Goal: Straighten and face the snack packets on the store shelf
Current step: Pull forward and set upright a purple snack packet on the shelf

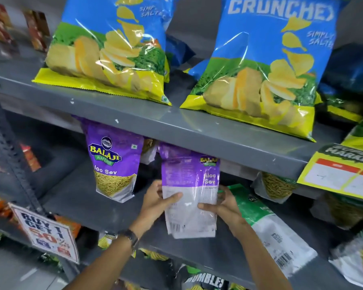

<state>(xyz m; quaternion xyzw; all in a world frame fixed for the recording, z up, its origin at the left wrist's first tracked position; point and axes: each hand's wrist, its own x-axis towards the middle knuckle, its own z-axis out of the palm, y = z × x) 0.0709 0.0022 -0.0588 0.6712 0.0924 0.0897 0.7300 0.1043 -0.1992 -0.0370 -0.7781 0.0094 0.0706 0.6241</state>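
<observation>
A purple and white Aloo Sev packet (189, 185) is held upright over the middle shelf (76, 197), its back side toward me. My left hand (158, 203) grips its left edge and my right hand (222, 205) grips its right edge. A second purple Aloo Sev packet (113, 164) stands upright to the left, front facing out. A green and white packet (268, 225) lies flat on the shelf at the right, back side up, barcode showing.
Two large blue chip bags (111, 45) (266, 65) lean on the upper shelf (176, 122). More sev packets (279, 185) sit at the right. A yellow price tag (340, 174) and a "Buy 1 Get 1" sign (46, 231) hang off shelf edges.
</observation>
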